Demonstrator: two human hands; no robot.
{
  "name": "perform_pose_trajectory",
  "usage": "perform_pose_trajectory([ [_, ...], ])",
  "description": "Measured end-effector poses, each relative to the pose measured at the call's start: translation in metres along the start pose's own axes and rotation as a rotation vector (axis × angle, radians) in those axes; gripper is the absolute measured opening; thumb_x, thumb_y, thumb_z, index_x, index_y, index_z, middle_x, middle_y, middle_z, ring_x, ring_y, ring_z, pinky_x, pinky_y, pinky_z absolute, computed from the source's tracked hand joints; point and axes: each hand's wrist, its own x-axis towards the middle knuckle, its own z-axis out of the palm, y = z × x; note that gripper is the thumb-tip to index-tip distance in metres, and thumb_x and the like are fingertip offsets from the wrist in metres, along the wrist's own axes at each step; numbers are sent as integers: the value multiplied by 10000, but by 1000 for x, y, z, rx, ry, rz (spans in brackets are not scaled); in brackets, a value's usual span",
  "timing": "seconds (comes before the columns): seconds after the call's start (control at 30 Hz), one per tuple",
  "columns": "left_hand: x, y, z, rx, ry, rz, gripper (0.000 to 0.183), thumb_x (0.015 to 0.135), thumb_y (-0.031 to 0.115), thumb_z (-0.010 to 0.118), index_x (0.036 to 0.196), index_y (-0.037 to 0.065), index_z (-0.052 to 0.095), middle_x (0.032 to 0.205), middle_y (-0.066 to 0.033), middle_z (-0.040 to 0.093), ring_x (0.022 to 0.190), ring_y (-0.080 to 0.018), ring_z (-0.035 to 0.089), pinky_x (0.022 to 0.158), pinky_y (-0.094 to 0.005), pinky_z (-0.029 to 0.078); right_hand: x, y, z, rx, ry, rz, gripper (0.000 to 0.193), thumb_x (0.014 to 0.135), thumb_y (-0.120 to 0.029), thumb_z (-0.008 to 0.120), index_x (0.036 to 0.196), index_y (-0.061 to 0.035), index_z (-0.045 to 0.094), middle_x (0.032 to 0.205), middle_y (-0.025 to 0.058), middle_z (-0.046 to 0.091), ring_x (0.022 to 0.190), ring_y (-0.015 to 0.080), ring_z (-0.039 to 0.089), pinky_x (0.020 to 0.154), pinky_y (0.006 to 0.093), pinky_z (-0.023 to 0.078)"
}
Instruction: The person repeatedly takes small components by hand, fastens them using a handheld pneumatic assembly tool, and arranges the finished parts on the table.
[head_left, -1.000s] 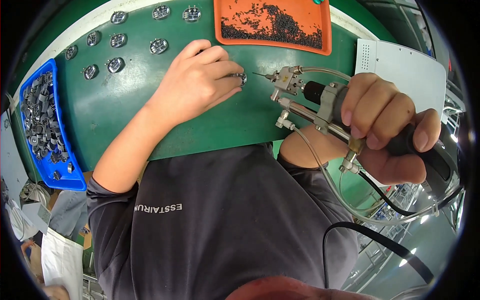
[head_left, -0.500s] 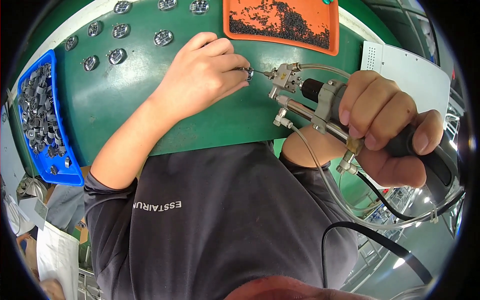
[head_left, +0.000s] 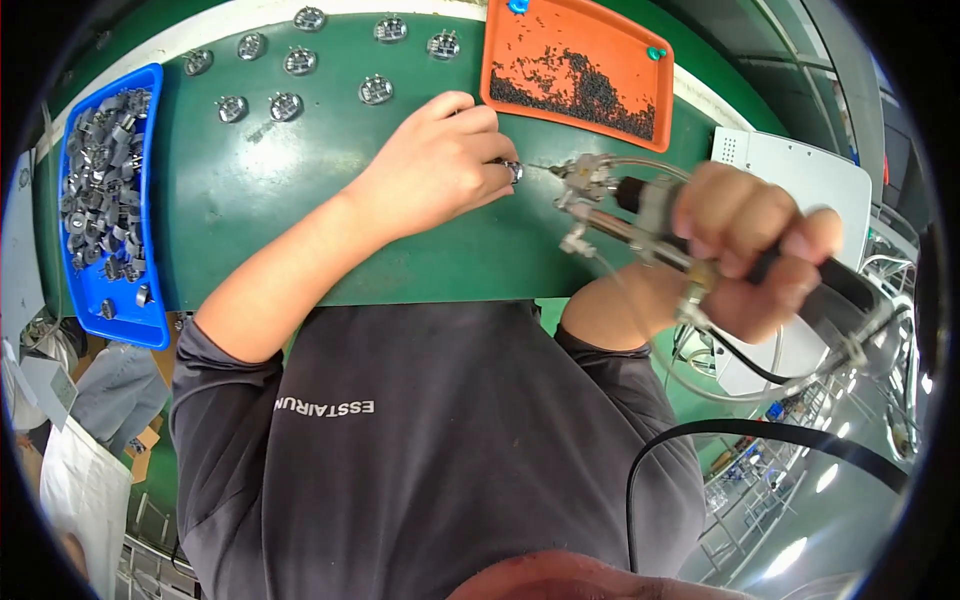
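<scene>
My left hand (head_left: 450, 155) is closed over the green work table (head_left: 330, 190), pinching a small round silvery part (head_left: 515, 173) at its fingertips. Most of that part is hidden by the fingers. My right hand (head_left: 752, 245) grips the black handle of a hand-held tool (head_left: 590, 180) with metal fittings, tubes and a thin needle-like tip. That tip points left at the part and lies very close to it; I cannot tell whether they touch. The right hand and the tool are smeared by motion.
Several round silvery parts with prongs (head_left: 376, 89) lie spaced out toward the far left. A blue tray (head_left: 157, 225) of dark and metallic pieces stands at left. Behind the tool is an orange tray (head_left: 560, 118) with tiny black pieces. A white case (head_left: 800, 170) sits at right.
The whole view has shifted, moving the table things rightward or downward in the picture. My right hand and the tool now blur with motion, while both hands keep their holds.
</scene>
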Motion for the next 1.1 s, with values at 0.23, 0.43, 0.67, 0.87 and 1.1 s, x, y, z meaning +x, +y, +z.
perform_pose_trajectory([
  [0.23,21,17,1,-269,250,-110,289,743,185,866,988,83,752,1137,-22,715,1025,-246,640,934,-397,467,-3,-35,-18,42,97,-90,400,1043,-486,538,1099,-111,667,688,-26,571,607,106,521,625,277,418],
  [0.43,27,14,5,-512,82,-134,188,830,124,804,999,86,730,1037,-24,720,1021,-229,644,939,-395,458,-1,-25,-7,143,0,-136,393,1036,-495,583,1149,-119,600,717,-21,552,607,122,527,609,290,442],
  [0.67,25,2,-4,-196,102,-71,188,800,111,803,966,95,718,1054,-32,719,1024,-243,642,934,-400,455,-8,-37,-17,115,6,-195,429,1021,-511,603,1177,-112,613,724,-31,562,618,107,529,612,278,439],
  [0.87,6,2,-22,-191,139,-102,240,711,94,824,901,92,679,1121,-43,698,1050,-284,633,922,-417,454,-16,-49,-27,-179,-29,-13,393,1084,-459,492,1350,-171,515,799,33,520,657,185,501,638,380,433],
  [1.1,2,8,-4,-107,-31,-45,224,713,124,826,899,89,706,1138,-21,682,1059,-264,636,950,-433,460,-19,-45,-32,-120,12,-38,410,1088,-475,467,1355,-171,531,801,26,519,656,181,503,628,366,428],
])
